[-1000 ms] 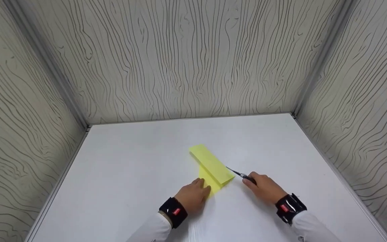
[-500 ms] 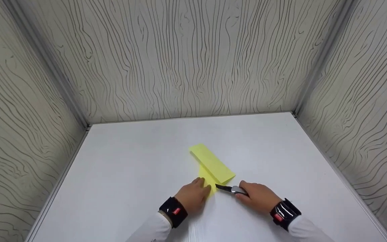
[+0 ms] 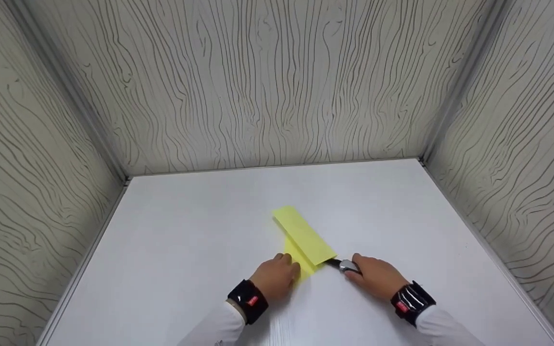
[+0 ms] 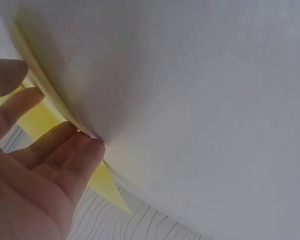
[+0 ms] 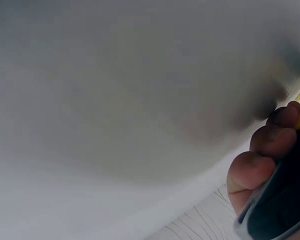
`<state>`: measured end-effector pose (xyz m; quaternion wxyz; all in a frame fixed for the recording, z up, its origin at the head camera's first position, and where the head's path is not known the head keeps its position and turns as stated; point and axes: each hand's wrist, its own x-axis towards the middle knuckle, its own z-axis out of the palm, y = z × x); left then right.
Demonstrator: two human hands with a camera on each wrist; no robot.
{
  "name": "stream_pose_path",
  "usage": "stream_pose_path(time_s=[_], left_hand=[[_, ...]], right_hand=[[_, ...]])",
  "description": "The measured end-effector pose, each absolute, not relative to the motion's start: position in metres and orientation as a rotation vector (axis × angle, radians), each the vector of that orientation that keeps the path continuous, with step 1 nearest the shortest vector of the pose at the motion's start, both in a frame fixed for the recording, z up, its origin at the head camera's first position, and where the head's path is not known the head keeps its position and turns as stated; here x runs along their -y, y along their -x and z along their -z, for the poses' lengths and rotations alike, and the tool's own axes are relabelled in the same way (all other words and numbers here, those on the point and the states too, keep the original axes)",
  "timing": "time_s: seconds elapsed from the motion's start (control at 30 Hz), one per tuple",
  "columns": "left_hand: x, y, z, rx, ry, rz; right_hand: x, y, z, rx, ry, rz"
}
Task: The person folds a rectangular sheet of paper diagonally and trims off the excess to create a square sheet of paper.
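A folded sheet of yellow paper lies at a slant on the white tabletop, its upper flap raised off the lower layer. My left hand presses the lower layer with its fingertips. In the left wrist view, the outstretched fingers meet the paper's edge at the table. My right hand grips a utility knife by its black and silver handle. The flap's near right corner hides the knife's blade, which is tucked into the fold. In the right wrist view, curled fingers wrap the dark handle.
The white table has a metal-trimmed edge on its left and right. Wood-grain-patterned panels rise behind it and on both sides, joined by grey corner posts. Black straps circle both wrists.
My right hand has swung the knife from the flap's outer side, down over the lower layer near my left fingers, then back right and into the fold. My left hand stays in place.
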<state>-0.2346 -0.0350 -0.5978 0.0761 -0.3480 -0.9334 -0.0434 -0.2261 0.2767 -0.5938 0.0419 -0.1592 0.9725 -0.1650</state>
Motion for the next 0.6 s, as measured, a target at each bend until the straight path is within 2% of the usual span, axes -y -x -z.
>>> stream_pose_path(time_s=[0.23, 0.6], left_hand=[[0.026, 0.244, 0.594, 2.882, 0.967, 0.152], [0.004, 0.250, 0.580, 3.074, 1.063, 0.117]], right_hand=[[-0.281, 0.226, 0.594, -3.014, 0.451, 0.502], [-0.275, 0.227, 0.596, -3.009, 0.385, 0.521]])
